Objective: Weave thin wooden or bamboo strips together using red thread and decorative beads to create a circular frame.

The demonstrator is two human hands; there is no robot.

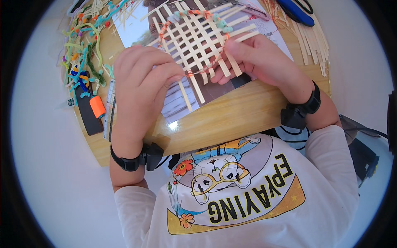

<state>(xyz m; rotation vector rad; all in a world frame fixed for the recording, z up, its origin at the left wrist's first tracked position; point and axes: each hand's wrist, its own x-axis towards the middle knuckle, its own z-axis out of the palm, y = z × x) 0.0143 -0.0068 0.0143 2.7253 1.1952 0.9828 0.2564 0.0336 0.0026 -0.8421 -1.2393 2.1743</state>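
Above the table I hold a woven lattice of flat, pale wooden strips (pixel 197 53), its loose strip ends sticking out all around. A ring of orange cord with pale green and teal fuzzy bits (pixel 217 18) runs around the weave. At the near left edge, my left hand (pixel 142 76) is closed, thumb and fingers pinching the orange cord beside a hanging strip. My right hand (pixel 258 58) grips the lattice's right edge, thumb on top and fingers beneath the strips. The fingertips of both hands are partly hidden.
A printed picture sheet (pixel 182 105) lies on the wooden table (pixel 223 120). Leftward are tangled coloured pipe cleaners (pixel 84 62), an orange thread spool (pixel 97 107), a dark bar (pixel 87 118) and a clear ruler (pixel 109 109). Blue-handled scissors (pixel 295 12) and loose strips (pixel 312 41) lie at upper right.
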